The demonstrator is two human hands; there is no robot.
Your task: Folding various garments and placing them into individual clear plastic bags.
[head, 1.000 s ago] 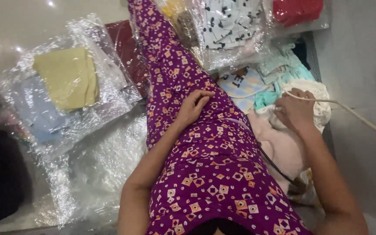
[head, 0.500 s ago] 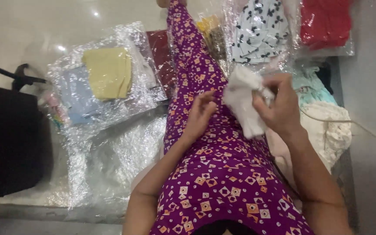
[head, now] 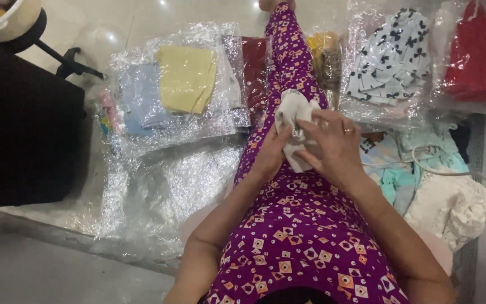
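White crumpled cloth (head: 293, 121) sits over the person's outstretched leg in purple patterned fabric (head: 288, 67), held between both hands. Right hand (head: 333, 147) lies on top, ring on one finger, fingers (head: 309, 121) curled and clamped on the cloth. Left hand (head: 270, 155) grips it from the left side, fingers pressed together against it. Left of the leg, on the floor: clear plastic bag with folded yellow and pale blue garments (head: 184, 84). Right, far: bagged white garment with black bows (head: 392, 59), bagged red garment (head: 479, 56). Right, near: cream lace fabric (head: 451, 205).
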